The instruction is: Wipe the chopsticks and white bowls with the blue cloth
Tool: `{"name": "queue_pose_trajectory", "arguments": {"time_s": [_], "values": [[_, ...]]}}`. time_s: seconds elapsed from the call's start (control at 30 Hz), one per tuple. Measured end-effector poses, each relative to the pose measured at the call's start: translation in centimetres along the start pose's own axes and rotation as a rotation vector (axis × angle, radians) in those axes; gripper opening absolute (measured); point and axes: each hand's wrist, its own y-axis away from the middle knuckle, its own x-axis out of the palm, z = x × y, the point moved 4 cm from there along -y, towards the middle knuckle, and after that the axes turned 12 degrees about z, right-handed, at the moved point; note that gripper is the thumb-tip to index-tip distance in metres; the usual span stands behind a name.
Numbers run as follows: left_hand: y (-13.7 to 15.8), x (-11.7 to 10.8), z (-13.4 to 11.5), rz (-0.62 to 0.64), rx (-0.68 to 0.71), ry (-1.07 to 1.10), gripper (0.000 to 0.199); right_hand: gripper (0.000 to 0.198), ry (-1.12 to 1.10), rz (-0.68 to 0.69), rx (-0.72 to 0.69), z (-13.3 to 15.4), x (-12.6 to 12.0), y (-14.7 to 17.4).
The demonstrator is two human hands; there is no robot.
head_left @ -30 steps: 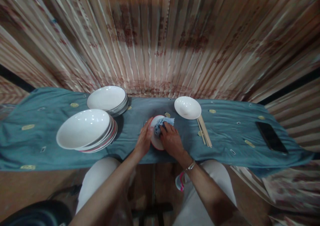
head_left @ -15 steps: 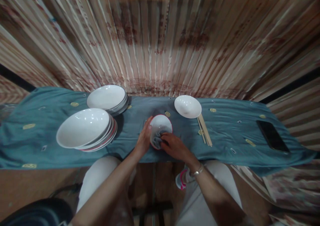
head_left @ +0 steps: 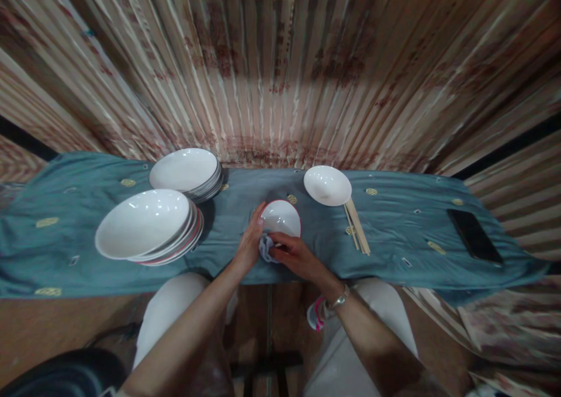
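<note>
In front of me on the table is a small white bowl (head_left: 283,217) with a red rim. My left hand (head_left: 250,242) grips its left side, the thumb lying over the rim. My right hand (head_left: 293,254) is closed on a crumpled grey-blue cloth (head_left: 266,249), pressed at the bowl's near-left edge beside my left hand. The near part of the bowl is hidden behind the cloth and my right hand.
Two stacks of white bowls stand at the left, a near stack (head_left: 142,224) and a far stack (head_left: 184,170). Beyond my right hand are a white bowl (head_left: 328,185) and wooden chopsticks (head_left: 358,227). A black phone (head_left: 474,236) lies far right on the teal tablecloth (head_left: 394,227).
My right hand has brought the cloth from inside the bowl toward me and left, to its near-left rim. My left hand keeps its hold on the bowl.
</note>
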Motion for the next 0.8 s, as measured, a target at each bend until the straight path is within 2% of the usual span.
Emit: {"name": "queue_pose_trajectory", "arguments": {"time_s": [0.1,0.23,0.37,0.63,0.8], "values": [[-0.2,0.1,0.5,0.019,0.004,0.076,0.065,0.037,-0.007,-0.059,-0.062,0.5,0.3,-0.2],[-0.4,0.0,1.0,0.004,-0.006,0.029,0.06,0.049,0.203,-0.139,-0.087,1.1,0.2,-0.5],[-0.4,-0.2,1.1,-0.025,-0.019,-0.052,0.058,0.059,0.402,-0.155,-0.063,0.8,0.1,-0.9],[-0.1,0.0,0.1,0.012,0.005,-0.166,0.056,0.066,0.734,-0.217,-0.052,0.6,-0.2,-1.3],[-0.1,0.0,-0.3,0.008,-0.035,-0.183,0.059,0.064,0.918,-0.281,0.036,0.2,-0.9,-1.7]]}}
